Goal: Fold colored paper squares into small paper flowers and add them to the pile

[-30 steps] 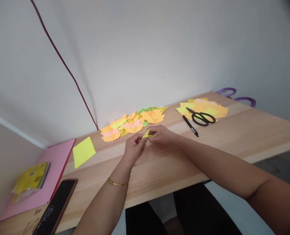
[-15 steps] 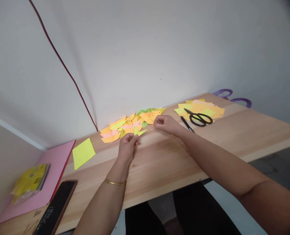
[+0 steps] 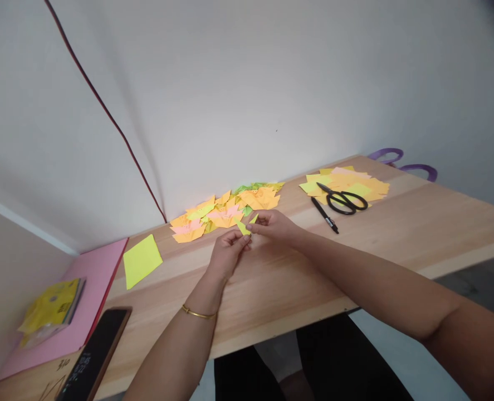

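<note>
A small folded yellow-green paper (image 3: pixel 243 227) with two pointed tips is pinched between the thumb and fingers of my left hand (image 3: pixel 226 250). My right hand (image 3: pixel 272 225) has its thumb and finger closed on the paper's right-hand point. Both hands are just above the wooden table (image 3: pixel 272 289). Behind them, against the wall, lies a heap of folded paper pieces (image 3: pixel 225 214) in orange, pink, yellow and green, some with small drawn marks.
Black-handled scissors (image 3: pixel 347 201) rest on a pile of loose coloured paper (image 3: pixel 374 189) at the right, with a black pen (image 3: pixel 325 215) beside them. To the left are a yellow sheet stack (image 3: pixel 143 260), a phone (image 3: pixel 98 351), and a yellow packet (image 3: pixel 52 306) on a pink sheet (image 3: pixel 100 278).
My right hand has come left and down to the folded paper and taken hold of its right point. My left hand has shifted slightly right, still holding the paper.
</note>
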`<act>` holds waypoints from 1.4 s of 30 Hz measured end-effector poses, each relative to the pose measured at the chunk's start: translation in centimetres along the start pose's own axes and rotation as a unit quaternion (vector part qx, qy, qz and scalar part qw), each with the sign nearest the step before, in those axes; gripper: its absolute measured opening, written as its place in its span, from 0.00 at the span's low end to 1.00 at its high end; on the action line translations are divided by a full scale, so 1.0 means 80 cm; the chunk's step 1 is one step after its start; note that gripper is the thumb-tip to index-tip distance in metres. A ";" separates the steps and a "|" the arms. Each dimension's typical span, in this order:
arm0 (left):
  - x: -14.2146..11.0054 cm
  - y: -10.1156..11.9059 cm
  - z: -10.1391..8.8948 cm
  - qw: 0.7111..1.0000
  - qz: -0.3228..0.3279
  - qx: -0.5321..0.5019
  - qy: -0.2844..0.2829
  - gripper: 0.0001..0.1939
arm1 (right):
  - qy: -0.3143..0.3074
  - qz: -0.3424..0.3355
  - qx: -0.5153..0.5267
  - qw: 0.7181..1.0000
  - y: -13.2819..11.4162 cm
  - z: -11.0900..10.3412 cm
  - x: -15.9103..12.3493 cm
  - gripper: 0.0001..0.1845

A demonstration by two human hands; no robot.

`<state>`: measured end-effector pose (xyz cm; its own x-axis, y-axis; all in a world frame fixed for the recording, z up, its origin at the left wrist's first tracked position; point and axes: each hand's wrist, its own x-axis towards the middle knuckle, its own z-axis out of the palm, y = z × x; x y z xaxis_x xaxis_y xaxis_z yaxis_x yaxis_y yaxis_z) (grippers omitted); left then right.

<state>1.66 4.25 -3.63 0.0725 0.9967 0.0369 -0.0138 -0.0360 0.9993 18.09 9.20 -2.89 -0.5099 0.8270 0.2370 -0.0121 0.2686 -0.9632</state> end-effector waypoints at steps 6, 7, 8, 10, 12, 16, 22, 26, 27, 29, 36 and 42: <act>-0.005 0.002 0.001 0.996 0.015 0.084 -0.007 0.14 | -0.010 0.014 -0.006 1.000 -0.005 0.009 -0.004 0.12; -0.006 0.003 0.001 0.994 0.025 0.106 -0.011 0.14 | -0.003 0.008 -0.022 1.000 -0.007 0.010 -0.005 0.12; -0.007 0.004 0.000 0.991 0.037 0.125 -0.015 0.14 | 0.004 0.002 -0.037 0.999 -0.009 0.011 -0.006 0.12; -0.007 0.007 -0.002 0.986 0.062 0.150 -0.025 0.13 | 0.010 -0.007 -0.045 0.999 -0.011 0.010 -0.006 0.13; -0.008 0.011 -0.003 0.983 0.079 0.159 -0.037 0.13 | -0.004 -0.003 -0.025 1.000 -0.011 0.009 -0.006 0.14; -0.010 0.017 -0.003 0.984 0.083 0.148 -0.062 0.13 | -0.031 0.018 0.027 0.999 -0.008 0.006 -0.005 0.17; -0.011 0.017 -0.005 0.986 0.072 0.132 -0.074 0.13 | -0.033 0.050 0.094 0.994 -0.012 0.009 -0.005 0.17; -0.008 0.009 -0.001 0.994 0.053 0.080 -0.051 0.12 | -0.029 0.053 0.115 0.991 -0.009 0.007 -0.003 0.20; -0.007 0.006 0.000 0.995 0.046 0.072 -0.042 0.12 | -0.033 0.059 0.127 0.990 -0.007 0.006 -0.002 0.20; -0.006 0.003 0.001 0.997 0.034 0.065 -0.026 0.12 | -0.037 0.069 0.141 0.987 -0.003 0.005 -0.001 0.19; -0.007 0.006 -0.001 0.993 0.052 0.102 -0.020 0.12 | -0.024 -0.011 0.080 0.996 -0.009 0.009 -0.003 0.13; -0.008 0.006 0.003 0.996 0.052 0.058 -0.030 0.13 | 0.010 0.038 0.041 0.998 -0.010 0.006 -0.002 0.20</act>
<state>1.85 3.58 -3.16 0.1363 0.9810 0.1381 0.0914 -0.1513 0.9843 17.75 8.58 -2.21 -0.4940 0.8537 0.1647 -0.0449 0.1641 -0.9854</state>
